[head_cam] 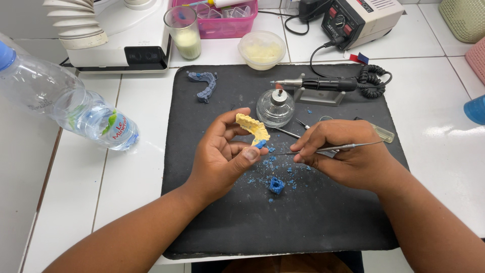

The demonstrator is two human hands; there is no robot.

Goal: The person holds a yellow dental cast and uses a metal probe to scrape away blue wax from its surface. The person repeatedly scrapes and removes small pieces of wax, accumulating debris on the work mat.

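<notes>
My left hand (222, 156) holds a yellow dental arch model (254, 127) over the black mat (323, 222), thumb pressed near a bit of blue wax (260, 144) at its lower end. My right hand (343, 154) grips a thin metal carving tool (348, 147), its tip pointing left toward the blue wax. Blue wax crumbs and a blue wax lump (276, 185) lie on the mat below the hands.
A glass spirit lamp (275, 107), a grey-blue dental model (204, 84), a handpiece on its stand (318, 86) and more metal tools sit on the mat. A plastic water bottle (65, 103) lies left. A glass, lidded cup, pink tray and motor control box stand behind.
</notes>
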